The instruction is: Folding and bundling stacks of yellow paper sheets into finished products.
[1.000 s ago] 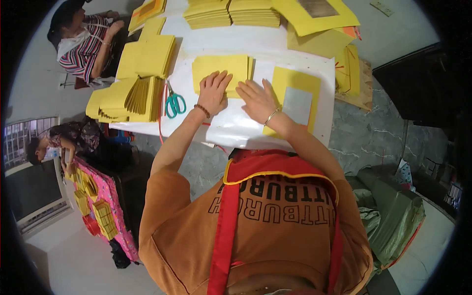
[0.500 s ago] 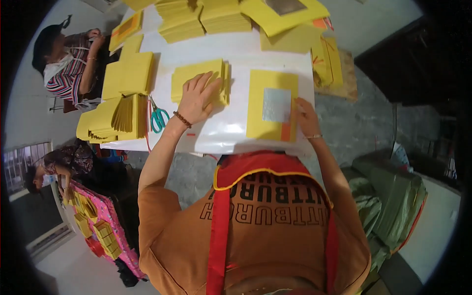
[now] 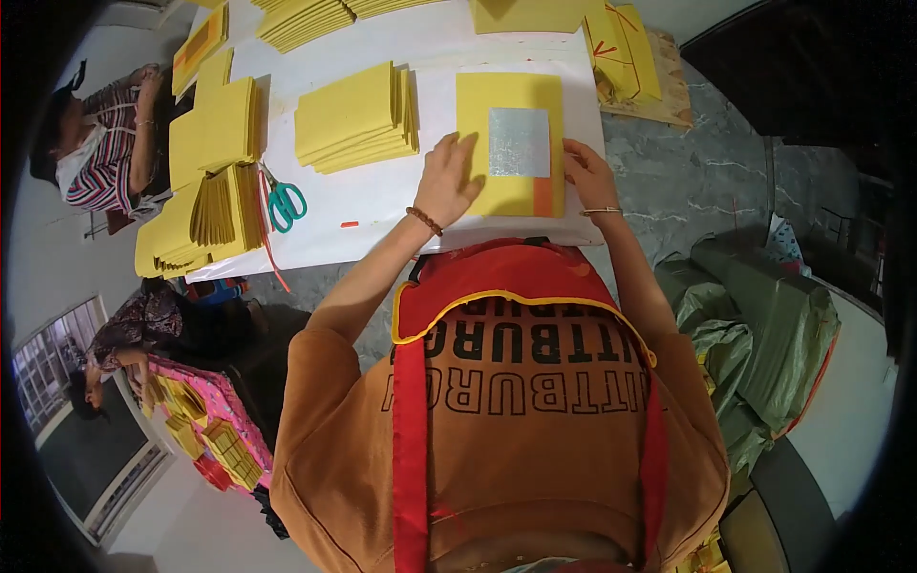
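Shifted my left hand (image 3: 449, 181) rightward, loosely spread, right hand (image 3: 589, 175) half-curled, pinch unclear, flanking a yellow paper rectangle (image 3: 506, 194); likely light, bendable, best edge-held

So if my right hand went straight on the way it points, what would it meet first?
Your right hand would probably meet the yellow sheet first, at its right edge, though whether they already touch is unclear.

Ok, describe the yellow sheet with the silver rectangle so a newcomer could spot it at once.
Find the white-topped table. Near its right edge, a yellow sheet lies flat between the person's left hand and right hand. Its silver rectangle and orange strip set it apart from the plain yellow stack to its left.
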Motion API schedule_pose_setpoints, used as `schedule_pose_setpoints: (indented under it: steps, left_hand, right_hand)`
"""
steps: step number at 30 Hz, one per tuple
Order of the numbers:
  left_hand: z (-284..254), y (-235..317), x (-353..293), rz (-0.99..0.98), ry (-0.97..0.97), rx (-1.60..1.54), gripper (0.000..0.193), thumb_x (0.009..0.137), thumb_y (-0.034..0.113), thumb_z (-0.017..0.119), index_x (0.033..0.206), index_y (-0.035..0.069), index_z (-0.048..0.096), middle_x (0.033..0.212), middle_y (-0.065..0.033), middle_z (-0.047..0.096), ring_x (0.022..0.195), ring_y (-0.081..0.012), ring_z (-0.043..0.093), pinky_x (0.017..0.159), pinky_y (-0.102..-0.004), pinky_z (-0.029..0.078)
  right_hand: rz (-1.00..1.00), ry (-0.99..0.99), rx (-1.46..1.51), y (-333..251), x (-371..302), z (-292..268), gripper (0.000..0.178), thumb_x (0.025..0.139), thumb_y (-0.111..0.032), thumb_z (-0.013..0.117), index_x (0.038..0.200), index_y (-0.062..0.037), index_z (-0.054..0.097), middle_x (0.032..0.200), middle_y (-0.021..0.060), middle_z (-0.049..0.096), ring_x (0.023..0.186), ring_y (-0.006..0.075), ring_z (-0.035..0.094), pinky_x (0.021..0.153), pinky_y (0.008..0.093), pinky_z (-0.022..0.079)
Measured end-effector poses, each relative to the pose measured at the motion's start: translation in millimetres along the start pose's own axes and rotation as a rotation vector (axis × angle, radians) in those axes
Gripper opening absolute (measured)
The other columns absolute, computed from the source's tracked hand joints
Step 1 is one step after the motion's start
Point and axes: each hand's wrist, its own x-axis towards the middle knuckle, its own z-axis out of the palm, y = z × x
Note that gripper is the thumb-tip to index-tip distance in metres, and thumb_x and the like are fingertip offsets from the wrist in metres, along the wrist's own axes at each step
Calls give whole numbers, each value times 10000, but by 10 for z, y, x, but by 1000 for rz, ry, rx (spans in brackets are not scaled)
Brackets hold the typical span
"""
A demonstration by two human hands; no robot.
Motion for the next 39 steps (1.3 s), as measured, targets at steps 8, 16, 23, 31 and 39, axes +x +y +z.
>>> schedule_pose_setpoints:
  steps: [8, 16, 23, 31, 39]
  left_hand:
    - [123, 23, -161, 452, -204, 675, 663, 708, 386, 674, 1223, 22, 470, 1255, -235, 425, 1092, -338, 439, 890, -403, 389]
    - [30, -65, -125, 596, -111, 613, 415, 743, 262, 642, 1097, 60, 563, 1148, -149, 543, 1023, -276, 516, 814, -375, 443]
    - [-26, -39, -90, 578, -43, 486, 278, 769, 199, 608, 1008, 58, 597, 1026, -102, 601, 941, -238, 559, 783, -343, 452]
    - [-113, -111, -84, 211, -83, 167, 127, 834, 114, 505, 802, -6, 529, 748, -165, 558, 717, -342, 548, 638, -395, 442]
    - [-106, -190, -113, 30, -27, -54, 187, 876, 125, 463, 759, -18, 437, 669, -191, 450, 637, -368, 479, 572, -411, 391]
  right_hand:
    - [172, 17, 286, -512, -130, 223, 418, 819, -160, 589, 1212, -48, 502, 1097, 99, 551, 835, 135, 578, 661, 252, 492]
    - [232, -233, -44, -332, 3, 113, 367, 843, -214, 567, 1188, -94, 527, 998, 64, 545, 820, 109, 546, 655, 251, 471]
    - [230, 48, 249, -401, -61, 111, 450, 873, -220, 538, 1288, -92, 419, 1166, 59, 476, 1023, 172, 503, 793, 333, 481]
    - [343, 8, 359, -418, -56, 147, 497, 864, -213, 544, 1314, -114, 360, 1144, 62, 511, 987, 181, 505, 774, 334, 470]
    - [-11, -63, -55, -99, -18, 282, 517, 810, -180, 605, 1276, -72, 410, 1078, 86, 554, 906, 191, 546, 731, 315, 459]
